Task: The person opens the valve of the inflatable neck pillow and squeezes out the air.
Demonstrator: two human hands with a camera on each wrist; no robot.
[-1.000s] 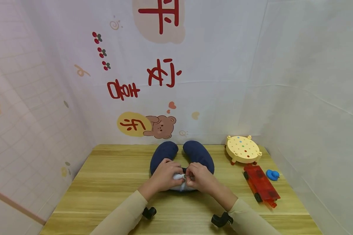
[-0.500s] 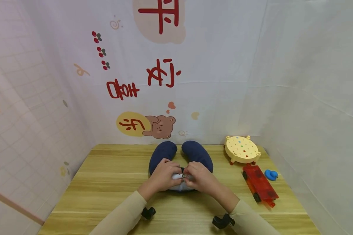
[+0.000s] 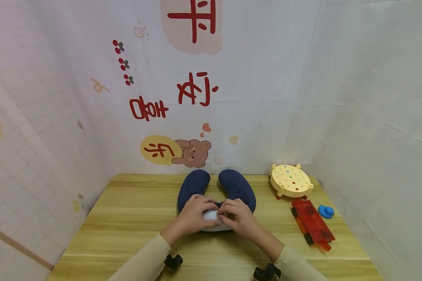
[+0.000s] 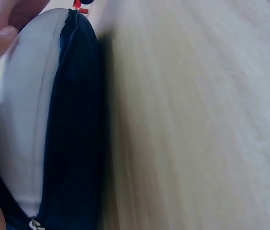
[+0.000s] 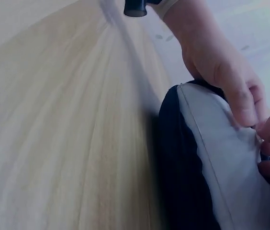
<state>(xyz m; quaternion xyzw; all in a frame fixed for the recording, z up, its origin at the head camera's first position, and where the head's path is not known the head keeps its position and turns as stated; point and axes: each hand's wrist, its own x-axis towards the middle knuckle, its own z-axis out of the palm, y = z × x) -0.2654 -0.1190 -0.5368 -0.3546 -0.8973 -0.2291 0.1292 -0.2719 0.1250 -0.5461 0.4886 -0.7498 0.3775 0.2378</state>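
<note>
A navy U-shaped neck pillow (image 3: 193, 185) lies on the table with its two ends towards the wall. At its near curve the navy cover is parted, baring the white inner cushion (image 5: 226, 153); a small zipper pull (image 4: 34, 224) shows by the opening. My left hand (image 3: 193, 214) grips the bared cushion from the left, thumb on the near side, fingers on the far side. From the right, my right hand (image 3: 240, 216) has its fingers curled, and its thumb and forefinger pinch at the cushion close to the left fingertips. Whatever lies inside the pinch is mostly hidden.
To the right stand a round yellow toy table (image 3: 291, 180) with coloured dots, a red see-through toy car (image 3: 313, 222) and a small blue duck (image 3: 326, 212). A white printed cloth (image 3: 260, 97) hangs behind the wooden table (image 3: 133, 218).
Earlier, a small white piece with a grey tip showed between the hands, and the right fingers drew slightly away from it. Now that piece is not distinct; a white bulge shows between the hands.
</note>
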